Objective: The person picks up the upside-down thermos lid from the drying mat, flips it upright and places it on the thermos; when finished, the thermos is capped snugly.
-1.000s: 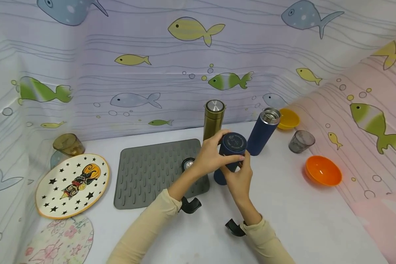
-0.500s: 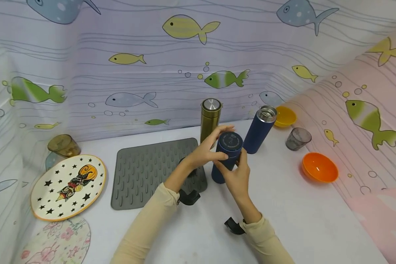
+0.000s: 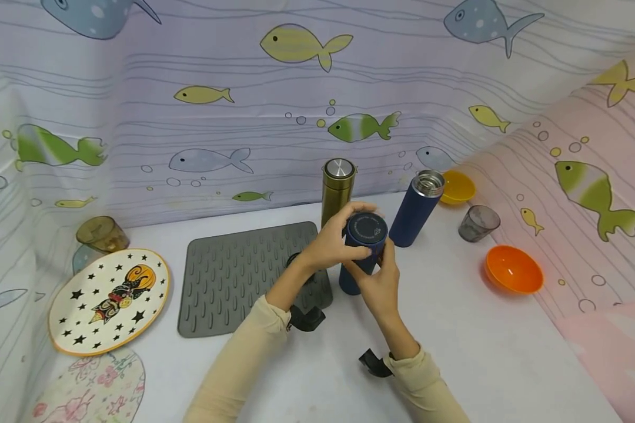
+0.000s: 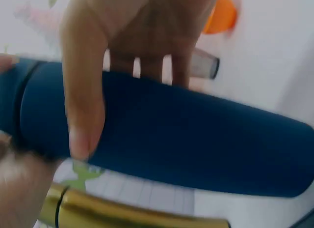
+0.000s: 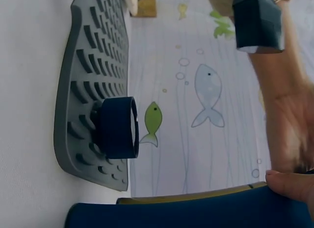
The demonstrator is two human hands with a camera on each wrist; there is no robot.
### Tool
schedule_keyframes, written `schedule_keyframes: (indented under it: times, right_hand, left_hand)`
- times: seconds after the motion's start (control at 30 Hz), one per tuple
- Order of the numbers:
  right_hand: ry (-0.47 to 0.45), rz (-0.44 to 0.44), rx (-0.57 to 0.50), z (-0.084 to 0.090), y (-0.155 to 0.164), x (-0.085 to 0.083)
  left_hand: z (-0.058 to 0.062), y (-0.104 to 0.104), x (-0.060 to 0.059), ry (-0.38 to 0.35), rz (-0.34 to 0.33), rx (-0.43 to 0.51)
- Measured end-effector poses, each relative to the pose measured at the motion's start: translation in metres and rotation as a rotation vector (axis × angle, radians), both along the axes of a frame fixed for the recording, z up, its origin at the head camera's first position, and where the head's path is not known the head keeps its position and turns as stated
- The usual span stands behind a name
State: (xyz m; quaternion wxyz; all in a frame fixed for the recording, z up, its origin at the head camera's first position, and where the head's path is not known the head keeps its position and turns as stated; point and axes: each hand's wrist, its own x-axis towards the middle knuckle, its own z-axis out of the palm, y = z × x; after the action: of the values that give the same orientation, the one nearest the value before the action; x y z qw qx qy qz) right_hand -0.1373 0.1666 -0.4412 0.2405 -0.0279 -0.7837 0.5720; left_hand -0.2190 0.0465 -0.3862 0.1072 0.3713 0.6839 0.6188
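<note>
Flask (image 3: 362, 249) stands near the desk (image 3: 481, 346) middle, beside the mat's (image 3: 243, 276) right edge. Left hand (image 3: 330, 244) grips its lid (image 3: 367, 228); right hand (image 3: 382, 282) clasps the body. Lid looks seated; a second lid (image 5: 117, 127) remains on the mat.

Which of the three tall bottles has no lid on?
The dark blue bottle standing at the back right, near the yellow bowl. Its silver mouth is open, while the gold bottle has a silver cap and the blue bottle in the hands has a blue lid.
</note>
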Motion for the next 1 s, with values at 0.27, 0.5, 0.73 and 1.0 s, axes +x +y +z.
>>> schedule_keyframes:
  times: [0.27, 0.5, 0.73, 1.0]
  right_hand:
    - [-0.007, 0.014, -0.028, -0.0021, 0.0008, -0.0016]
    - [-0.011, 0.032, -0.025, -0.0018, 0.0017, -0.0011]
    - [0.004, 0.055, -0.022, -0.0026, 0.0009, -0.0012]
    - [0.014, 0.074, -0.028, -0.0027, 0.0020, -0.0012]
  left_hand:
    - [-0.0032, -0.0047, -0.0030, 0.003, -0.001, -0.004]
    - [-0.0017, -0.0035, -0.0003, 0.037, 0.020, -0.074]
    - [0.0020, -0.0047, 0.0010, 0.086, 0.050, -0.096]
    - [0.0016, -0.0015, 0.0038, 0.064, 0.047, -0.131]
